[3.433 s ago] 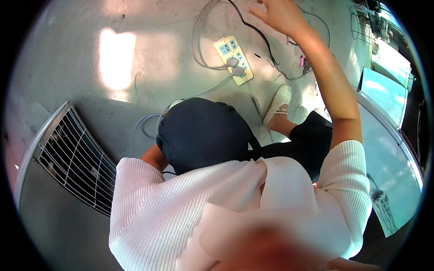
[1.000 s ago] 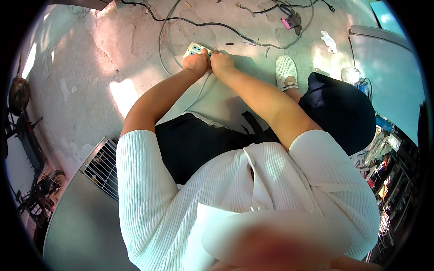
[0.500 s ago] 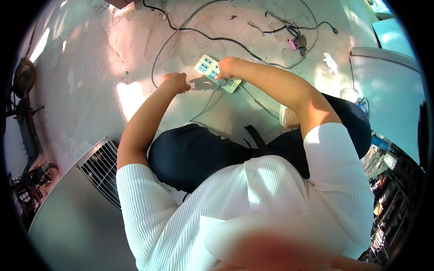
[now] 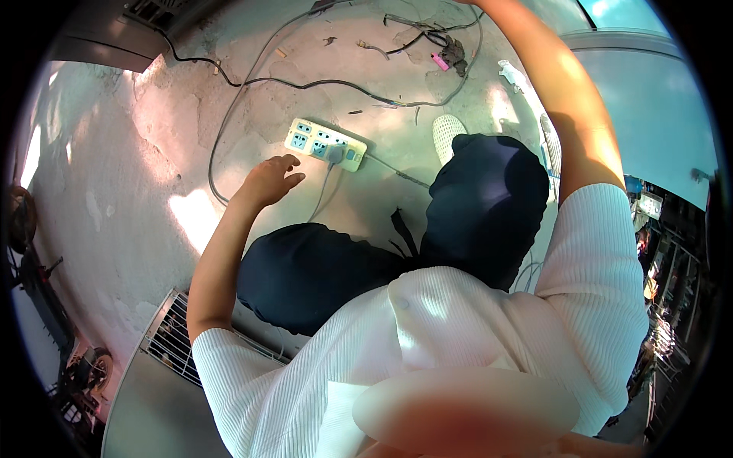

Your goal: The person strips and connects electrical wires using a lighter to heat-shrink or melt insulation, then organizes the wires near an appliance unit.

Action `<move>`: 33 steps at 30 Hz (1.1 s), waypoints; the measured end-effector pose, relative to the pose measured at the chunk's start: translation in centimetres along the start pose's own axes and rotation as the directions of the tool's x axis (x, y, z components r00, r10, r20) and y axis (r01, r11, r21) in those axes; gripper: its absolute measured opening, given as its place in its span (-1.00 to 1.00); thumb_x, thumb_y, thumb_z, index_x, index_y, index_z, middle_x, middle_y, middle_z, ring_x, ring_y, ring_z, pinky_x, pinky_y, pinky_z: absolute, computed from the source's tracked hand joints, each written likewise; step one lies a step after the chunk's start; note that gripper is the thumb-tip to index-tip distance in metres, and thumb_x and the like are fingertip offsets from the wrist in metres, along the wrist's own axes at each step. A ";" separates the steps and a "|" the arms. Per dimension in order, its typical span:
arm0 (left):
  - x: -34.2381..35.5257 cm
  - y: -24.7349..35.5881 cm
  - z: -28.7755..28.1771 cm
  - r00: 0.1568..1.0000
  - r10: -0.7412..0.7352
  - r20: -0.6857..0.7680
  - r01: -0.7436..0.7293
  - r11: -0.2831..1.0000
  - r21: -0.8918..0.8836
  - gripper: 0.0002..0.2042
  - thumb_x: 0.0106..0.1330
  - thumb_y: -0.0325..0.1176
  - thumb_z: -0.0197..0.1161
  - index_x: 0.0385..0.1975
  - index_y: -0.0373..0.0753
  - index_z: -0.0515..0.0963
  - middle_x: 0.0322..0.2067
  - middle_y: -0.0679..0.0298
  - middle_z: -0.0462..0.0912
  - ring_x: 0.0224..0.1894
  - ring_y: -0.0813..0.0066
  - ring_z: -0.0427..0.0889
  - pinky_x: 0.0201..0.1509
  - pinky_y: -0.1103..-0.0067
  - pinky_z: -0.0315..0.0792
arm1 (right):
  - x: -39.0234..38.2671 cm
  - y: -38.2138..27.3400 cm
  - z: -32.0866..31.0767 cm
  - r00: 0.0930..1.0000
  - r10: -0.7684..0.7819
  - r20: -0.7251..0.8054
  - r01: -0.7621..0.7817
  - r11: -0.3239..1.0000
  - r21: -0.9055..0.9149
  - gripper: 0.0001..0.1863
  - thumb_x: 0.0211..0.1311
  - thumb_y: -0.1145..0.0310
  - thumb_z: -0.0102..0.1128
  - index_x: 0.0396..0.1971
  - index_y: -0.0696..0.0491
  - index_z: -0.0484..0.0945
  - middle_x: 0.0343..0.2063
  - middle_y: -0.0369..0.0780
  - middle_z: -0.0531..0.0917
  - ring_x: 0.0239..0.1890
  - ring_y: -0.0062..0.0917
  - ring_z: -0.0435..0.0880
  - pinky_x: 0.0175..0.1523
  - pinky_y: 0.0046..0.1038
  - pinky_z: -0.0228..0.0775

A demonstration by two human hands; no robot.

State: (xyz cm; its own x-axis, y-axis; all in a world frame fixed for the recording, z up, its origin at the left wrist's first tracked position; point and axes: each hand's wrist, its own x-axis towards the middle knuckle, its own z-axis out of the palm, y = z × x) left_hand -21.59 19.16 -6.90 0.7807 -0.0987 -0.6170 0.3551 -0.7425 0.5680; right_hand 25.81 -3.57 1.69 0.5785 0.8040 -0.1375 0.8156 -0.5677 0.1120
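Observation:
A cream power strip (image 4: 356, 157) with blue socket faces lies on the floor in front of my knees. One grey plug (image 4: 334, 154) sits in it, its cord running down toward my left knee. Just left of and below the strip hovers my left hand (image 4: 269, 182), empty, its fingers spread and apart from the strip. My right arm stretches far forward; only a sliver of my right hand (image 4: 467, 1) shows at the top edge, so its fingers are cut off. It is nearest to a tangle of dark cords (image 4: 427, 34).
A long black cable (image 4: 305, 85) and a grey cable loop cross the floor. A pink lighter-like piece (image 4: 440, 62) lies near the tangle. A dark metal cabinet (image 4: 107, 49) stands at far left, a pale blue appliance (image 4: 649, 114) at right, a scooter (image 4: 46, 298) at left.
My right hand has left the power strip and reached far forward to the top edge. My left hand has spread its fingers. The view has shifted, bringing the far-left cabinet further in.

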 end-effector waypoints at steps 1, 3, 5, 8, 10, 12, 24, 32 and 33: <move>-0.3 0.7 -0.3 0.999 0.028 0.039 -0.026 0.998 -0.052 -0.59 0.32 -0.07 0.14 0.04 -0.21 0.49 -0.02 0.11 0.60 0.00 0.13 0.58 0.08 0.37 0.44 | -0.9 0.8 0.0 0.997 0.075 0.025 -0.076 0.996 0.039 -0.61 0.29 0.09 -0.03 -0.29 0.10 0.64 -0.28 0.01 0.66 -0.21 -0.01 0.61 -0.08 -0.08 0.44; -0.6 3.4 -1.7 0.986 0.080 0.144 -0.060 0.989 -0.134 -0.59 0.33 -0.07 0.14 0.06 -0.21 0.49 -0.03 0.09 0.60 0.00 0.14 0.58 0.09 0.38 0.44 | -3.9 5.3 1.9 0.988 0.119 0.101 -0.115 0.992 -0.049 -0.64 0.25 0.12 -0.01 -0.31 0.09 0.64 -0.29 0.01 0.66 -0.22 -0.02 0.62 -0.09 -0.08 0.44; -0.8 5.2 -3.3 0.973 0.109 0.204 -0.070 0.980 -0.188 -0.59 0.35 -0.09 0.14 0.06 -0.22 0.49 -0.04 0.08 0.61 0.00 0.15 0.59 0.09 0.39 0.44 | -5.8 7.0 3.7 0.962 0.127 0.241 -0.095 0.985 -0.143 -0.67 0.21 0.15 0.02 -0.33 0.09 0.64 -0.30 0.00 0.67 -0.23 -0.03 0.63 -0.11 -0.08 0.45; 0.6 7.0 -4.7 0.989 0.114 0.094 -0.104 0.989 -0.104 -0.62 0.35 -0.14 0.16 0.04 -0.25 0.49 -0.07 0.11 0.62 0.01 0.22 0.59 0.10 0.41 0.44 | -8.2 6.9 5.0 0.918 0.140 0.372 -0.071 0.978 -0.194 -0.70 0.15 0.19 0.06 -0.36 0.11 0.64 -0.33 -0.01 0.67 -0.24 -0.06 0.64 -0.14 -0.11 0.46; 1.9 7.8 -5.3 0.995 0.099 0.010 -0.098 0.993 -0.062 -0.63 0.35 -0.16 0.16 0.03 -0.26 0.50 -0.06 0.11 0.62 0.00 0.22 0.59 0.10 0.39 0.44 | -9.9 5.6 5.9 0.945 0.181 0.271 -0.170 0.983 -0.064 -0.72 0.12 0.23 0.08 -0.37 0.12 0.65 -0.35 -0.01 0.67 -0.25 -0.07 0.65 -0.15 -0.13 0.47; 3.5 8.3 -5.5 0.995 0.084 -0.044 -0.083 0.996 0.026 -0.63 0.35 -0.16 0.15 0.03 -0.27 0.50 -0.06 0.10 0.62 0.00 0.21 0.59 0.09 0.38 0.44 | -11.1 4.5 8.1 0.947 0.037 0.318 -0.052 0.998 0.041 -0.72 0.22 0.19 0.05 -0.32 0.10 0.59 -0.35 -0.05 0.67 -0.29 -0.12 0.65 -0.19 -0.17 0.48; 16.2 11.3 -1.2 0.988 -0.007 -0.157 0.064 0.931 0.359 -0.76 0.24 -0.37 0.18 -0.09 -0.07 0.55 -0.15 0.29 0.57 -0.02 0.27 0.56 -0.01 0.39 0.46 | -18.3 -4.5 18.9 0.905 -0.159 0.395 -0.024 0.907 0.421 -0.67 -0.06 0.26 0.42 -0.28 0.01 0.54 -0.23 -0.22 0.57 -0.02 -0.32 0.54 0.04 -0.27 0.30; 24.3 10.9 2.1 0.907 0.164 -0.387 0.019 0.904 0.427 -0.74 0.11 -0.41 0.30 -0.17 -0.01 0.56 -0.16 0.35 0.56 -0.05 0.34 0.51 0.18 0.38 0.30 | -18.4 -1.9 20.7 0.998 -0.065 0.000 0.059 0.897 0.438 -0.83 0.13 0.30 0.24 -0.32 -0.03 0.46 -0.41 -0.32 0.61 -0.25 -0.36 0.58 -0.04 -0.29 0.26; 24.5 10.9 2.1 0.882 0.176 -0.437 0.006 0.924 0.383 -0.77 0.11 -0.40 0.29 -0.21 -0.03 0.57 -0.20 0.35 0.58 -0.08 0.34 0.52 0.17 0.38 0.31 | -17.9 -1.4 21.0 0.999 -0.045 -0.001 0.041 0.893 0.447 -0.82 0.15 0.28 0.23 -0.30 -0.03 0.45 -0.43 -0.32 0.62 -0.29 -0.37 0.59 -0.02 -0.29 0.26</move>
State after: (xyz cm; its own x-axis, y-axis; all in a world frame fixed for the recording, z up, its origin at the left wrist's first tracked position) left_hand 0.30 7.28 -16.93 0.9757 0.0720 -0.2069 0.1357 -0.9401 0.3127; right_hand 14.54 -20.90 -16.69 0.5412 0.8290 -0.1412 0.7577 -0.5535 -0.3457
